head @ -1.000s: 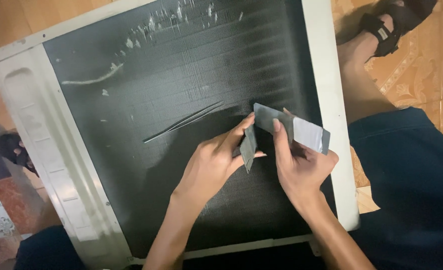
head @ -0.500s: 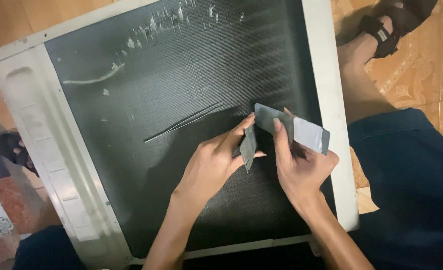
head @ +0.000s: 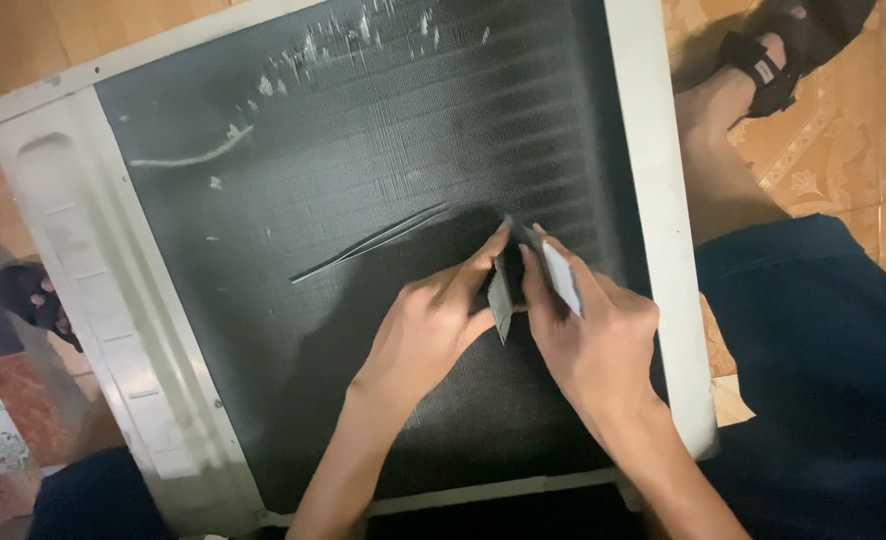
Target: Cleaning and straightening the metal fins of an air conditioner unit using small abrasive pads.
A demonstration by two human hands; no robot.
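the right hand (head: pixel 593 340) is closed around a small flat grey-and-white card (head: pixel 560 277), thumb and fingers pinching it on edge. the left hand (head: pixel 433 330) pinches a thin dark grey strip (head: pixel 501 295) just beside that card, the fingertips of both hands meeting. both rest over the lower right part of the dark finned coil panel (head: pixel 363 230), near its white frame (head: pixel 653 200). right of the frame, a sandalled foot (head: pixel 763 70) stands on the tiled floor (head: pixel 863 150).

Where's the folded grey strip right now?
Head view, right of centre: grey strip pinched between left hand and right hand, over the dark fin panel.
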